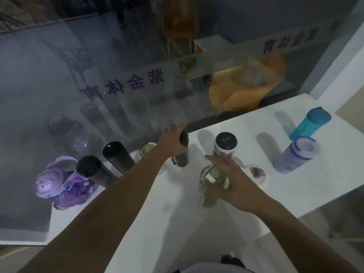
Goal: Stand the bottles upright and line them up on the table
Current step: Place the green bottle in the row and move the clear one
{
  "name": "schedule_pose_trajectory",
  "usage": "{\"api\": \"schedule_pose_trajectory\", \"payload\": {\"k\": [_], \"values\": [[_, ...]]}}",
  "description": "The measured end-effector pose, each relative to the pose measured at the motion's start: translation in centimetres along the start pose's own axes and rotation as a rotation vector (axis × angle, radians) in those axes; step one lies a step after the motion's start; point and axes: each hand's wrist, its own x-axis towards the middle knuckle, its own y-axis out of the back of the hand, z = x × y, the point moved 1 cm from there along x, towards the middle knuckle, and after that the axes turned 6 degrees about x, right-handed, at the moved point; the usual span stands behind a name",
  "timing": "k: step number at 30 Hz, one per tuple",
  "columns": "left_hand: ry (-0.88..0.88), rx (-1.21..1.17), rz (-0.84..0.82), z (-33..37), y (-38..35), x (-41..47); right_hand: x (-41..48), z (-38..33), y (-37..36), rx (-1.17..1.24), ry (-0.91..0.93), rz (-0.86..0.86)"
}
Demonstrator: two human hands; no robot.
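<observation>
Several bottles stand on a white table (149, 223) along a glass wall. My left hand (171, 142) grips a slim black bottle (183, 152), upright near the glass. My right hand (232, 180) wraps a clear green glass bottle (210, 186), upright nearer to me. At the left stand a purple cartoon bottle (65, 188) and two black flasks (92, 170) (118, 156). A cream-lidded jar (147, 149) is partly hidden behind my left arm. To the right stand a dark-lidded jar (225, 144), a lilac bottle (297, 154) and a teal bottle (309, 123).
A small white-based bottle (256, 174) sits just right of my right hand. The glass wall (118, 85) with purple lettering runs along the table's far edge. The table's right edge drops off below the lilac bottle. An orange chair (246, 85) shows behind the glass.
</observation>
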Motion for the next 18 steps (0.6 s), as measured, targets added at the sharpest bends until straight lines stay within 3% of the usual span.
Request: {"api": "schedule_pose_trajectory", "payload": {"k": [4,8,12,18], "values": [[-0.042,0.019,0.066,1.0,0.4,-3.1,0.5,0.1,2.7,-0.044,0.019,0.283],[-0.125,-0.113,0.072,1.3,-0.5,-7.3,3.1,2.5,5.0,-0.181,-0.042,0.317],[-0.15,-0.431,-0.048,1.9,-1.6,-11.1,6.4,5.3,6.8,-0.309,-0.145,0.162],[-0.028,-0.613,-0.271,5.0,-2.2,-12.7,12.0,7.6,7.6,-0.459,-0.156,-0.196]]}}
